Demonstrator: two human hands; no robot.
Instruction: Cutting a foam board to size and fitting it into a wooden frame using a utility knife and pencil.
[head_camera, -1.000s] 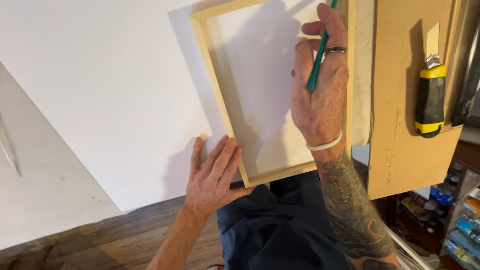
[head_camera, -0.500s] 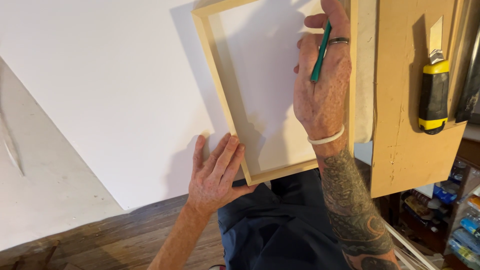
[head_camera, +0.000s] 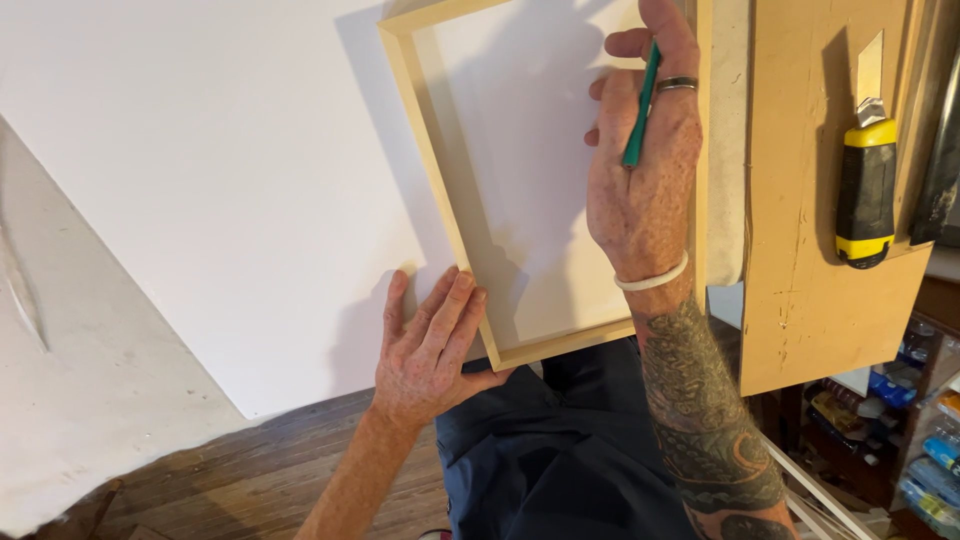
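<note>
A pale wooden frame (head_camera: 440, 190) lies flat on a large white sheet (head_camera: 200, 170). My left hand (head_camera: 428, 345) rests palm down with fingers spread on the sheet, its thumb against the frame's near left corner. My right hand (head_camera: 645, 170) reaches inside the frame near its right rail and grips a green pencil (head_camera: 639, 108), which points away from me. A ring sits on one finger and a white band circles the wrist. The pencil's tip is hidden behind my fingers.
A brown board (head_camera: 810, 220) lies to the right of the frame, with a yellow and black utility knife (head_camera: 865, 170) on it, blade out. Dark wooden floor (head_camera: 230, 470) shows below the sheet. Shelves with small items (head_camera: 910, 420) stand at the lower right.
My right hand with the pencil has slid a little farther away along the frame's right rail. The left hand has stayed in place.
</note>
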